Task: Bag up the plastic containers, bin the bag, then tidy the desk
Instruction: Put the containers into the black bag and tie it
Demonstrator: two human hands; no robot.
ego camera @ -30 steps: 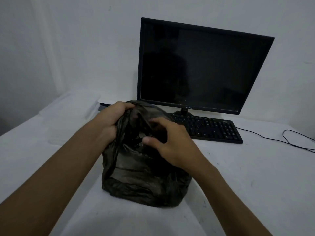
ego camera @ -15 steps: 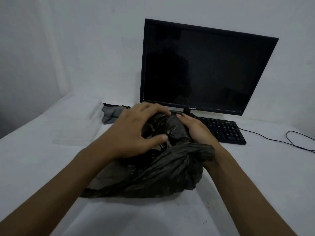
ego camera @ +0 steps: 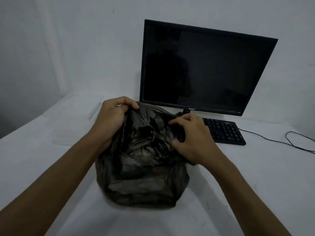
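head view: a crumpled, dark semi-transparent plastic bag (ego camera: 143, 174) stands upright on a white cloth-covered desk (ego camera: 255, 184), in the middle, in front of a black flat monitor (ego camera: 204, 68) with a dark screen. the left hand (ego camera: 111, 120) grips the bag's top edge on the left, fingers curled over the plastic. the right hand (ego camera: 193, 138) pinches the rim on the right, fingers bent. a black keyboard (ego camera: 225, 132) lies behind the right hand, its thin black cable (ego camera: 272, 141) trailing right.
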